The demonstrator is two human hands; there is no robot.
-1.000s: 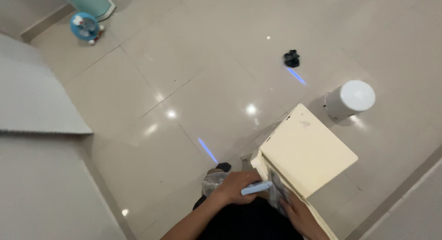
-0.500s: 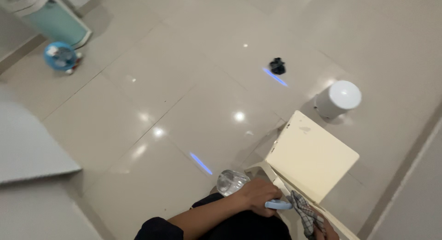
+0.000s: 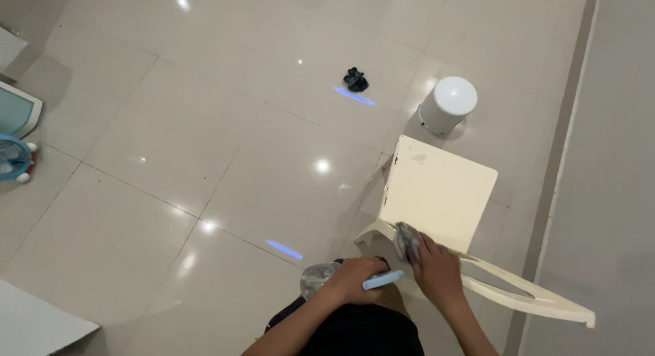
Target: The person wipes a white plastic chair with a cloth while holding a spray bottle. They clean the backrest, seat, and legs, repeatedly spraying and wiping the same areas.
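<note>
So the left hand (image 3: 358, 279) is closed around a light-blue handle (image 3: 383, 281) with a plastic-wrapped bundle (image 3: 316, 281) at its wrist. The right hand (image 3: 437, 271) now presses a grey rag (image 3: 406, 241) on the cream chair (image 3: 437, 192) edge, having slid up from a second ago. Farther off sit a white bin (image 3: 447, 105) and a small black thing (image 3: 355, 77).

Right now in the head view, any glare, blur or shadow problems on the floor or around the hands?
Head view: the glossy pale tiled floor carries round white glare spots and blue streak reflections; the grey patterned cloth under the right hand is motion-smeared; the left hand with the light blue pen-shaped tool is fairly sharp; the cream wooden chair and white round bin cast soft shadows.
</note>
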